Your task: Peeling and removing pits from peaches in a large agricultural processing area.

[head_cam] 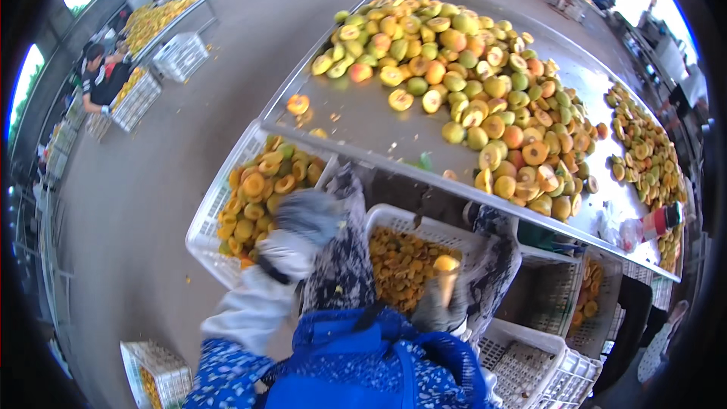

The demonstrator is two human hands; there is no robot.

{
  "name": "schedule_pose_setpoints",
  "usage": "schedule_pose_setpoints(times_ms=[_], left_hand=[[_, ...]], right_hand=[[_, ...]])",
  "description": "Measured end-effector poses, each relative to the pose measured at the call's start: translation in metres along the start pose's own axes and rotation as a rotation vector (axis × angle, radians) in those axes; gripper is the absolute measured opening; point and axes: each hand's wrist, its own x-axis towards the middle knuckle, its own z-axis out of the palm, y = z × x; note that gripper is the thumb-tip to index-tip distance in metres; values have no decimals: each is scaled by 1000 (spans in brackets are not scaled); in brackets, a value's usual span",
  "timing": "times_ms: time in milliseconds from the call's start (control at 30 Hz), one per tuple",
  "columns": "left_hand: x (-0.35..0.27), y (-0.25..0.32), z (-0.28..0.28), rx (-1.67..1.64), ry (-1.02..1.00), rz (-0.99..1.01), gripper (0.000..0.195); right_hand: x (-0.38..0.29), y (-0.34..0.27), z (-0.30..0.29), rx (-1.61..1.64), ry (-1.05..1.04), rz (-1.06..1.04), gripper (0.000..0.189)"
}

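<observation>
My left hand (304, 224), in a grey-and-white work glove, is blurred over the right side of a white plastic crate (207, 224). That crate is heaped with halved apricot-like fruit (253, 187). Whether the left fingers hold anything cannot be made out. In front of my lap, my gloved right hand (437, 308) grips a short, narrow tool (447, 288), with a yellow-orange bit of fruit (446, 263) at its upper end. Between my knees, beneath that hand, stands a second white crate (392, 218) holding small brownish-orange pieces (400, 264), perhaps pits or scraps.
A metal-topped table (363, 108) ahead bears a large pile of halved fruit (500, 96) and a red-labelled bottle (660, 222). More crates (522, 346) stand to my right. Another person (102, 76) bends over a crate at the far left. A crate (162, 372) sits on the floor, lower left.
</observation>
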Motion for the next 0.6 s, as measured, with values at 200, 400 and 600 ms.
schedule_pose_setpoints(times_ms=[200,400,600], left_hand=[[147,-31,-5,-155,427,14,49],[295,22,31,-67,-249,-107,63],[282,44,56,-359,-128,-49,45]], right_hand=[[45,71,-49,207,-304,466,25],[63,70,-49,115,-190,477,25],[75,55,-52,180,-101,407,25]])
